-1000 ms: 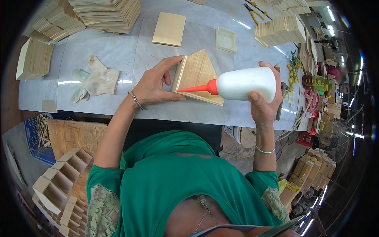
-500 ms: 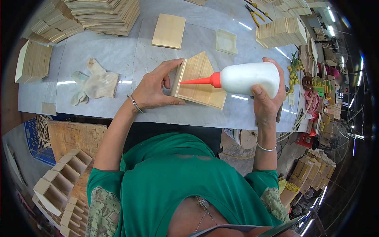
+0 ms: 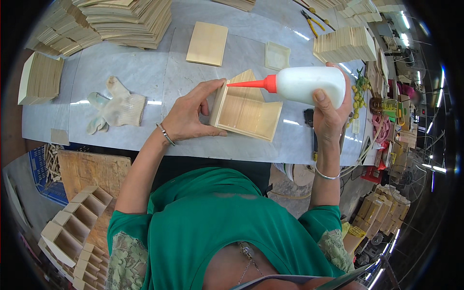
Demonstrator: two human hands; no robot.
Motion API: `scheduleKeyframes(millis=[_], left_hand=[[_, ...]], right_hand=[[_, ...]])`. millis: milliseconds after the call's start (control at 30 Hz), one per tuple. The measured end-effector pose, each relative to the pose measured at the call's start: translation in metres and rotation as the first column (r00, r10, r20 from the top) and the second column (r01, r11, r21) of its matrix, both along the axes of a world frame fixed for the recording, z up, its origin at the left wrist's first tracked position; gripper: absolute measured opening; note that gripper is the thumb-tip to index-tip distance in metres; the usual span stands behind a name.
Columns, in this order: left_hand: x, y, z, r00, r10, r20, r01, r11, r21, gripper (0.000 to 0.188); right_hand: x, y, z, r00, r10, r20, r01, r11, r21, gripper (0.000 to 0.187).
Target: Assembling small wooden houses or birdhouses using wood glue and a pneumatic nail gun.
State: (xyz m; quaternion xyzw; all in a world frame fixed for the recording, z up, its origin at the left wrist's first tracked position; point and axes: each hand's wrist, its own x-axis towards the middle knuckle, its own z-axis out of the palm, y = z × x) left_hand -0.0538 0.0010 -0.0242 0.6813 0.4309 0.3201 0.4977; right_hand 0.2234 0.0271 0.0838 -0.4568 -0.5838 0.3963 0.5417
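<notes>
My left hand (image 3: 193,111) grips the left side of a small open wooden box (image 3: 246,113), thumb at its near corner and fingers at the far one. The box rests on the table with its open side up; its right wall slants outward. In my right hand (image 3: 331,106) is a white glue bottle (image 3: 309,86) with a long red nozzle (image 3: 249,84), held sideways above the box. The nozzle's tip is at the far end of the box's left edge, close to my left fingertips. Whether it touches the wood I cannot tell.
A flat wooden panel (image 3: 207,43) and a shallow translucent tray (image 3: 277,55) lie beyond the box. White work gloves (image 3: 118,104) are on the left. Stacks of thin wooden boards (image 3: 130,21) line the back, with yellow-handled pliers (image 3: 311,23) at the far right. Finished-looking boxes (image 3: 72,227) stand lower left.
The glue bottle has moved away from me and slightly right, its nozzle tip travelling along the box's left edge to the far corner. My left hand keeps its grip.
</notes>
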Motion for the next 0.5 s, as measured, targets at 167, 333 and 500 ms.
scheduleKeyframes(millis=[167,333,500], left_hand=[[0.0,0.0,-0.002,1.0,-0.002,-0.001,0.002,1.0,-0.002,0.105],[0.0,0.002,-0.003,1.0,0.004,-0.008,-0.004,1.0,0.019,0.105],[-0.001,0.002,0.0,1.0,-0.01,-0.025,0.011,0.999,0.041,0.103]], right_hand=[[0.005,0.003,-0.003,0.999,-0.034,0.012,0.034,0.999,0.016,0.064],[0.007,-0.012,-0.004,0.988,-0.078,-0.137,0.066,0.994,-0.09,0.069],[0.001,-0.034,0.0,1.0,-0.007,-0.022,0.005,0.994,-0.11,0.071]])
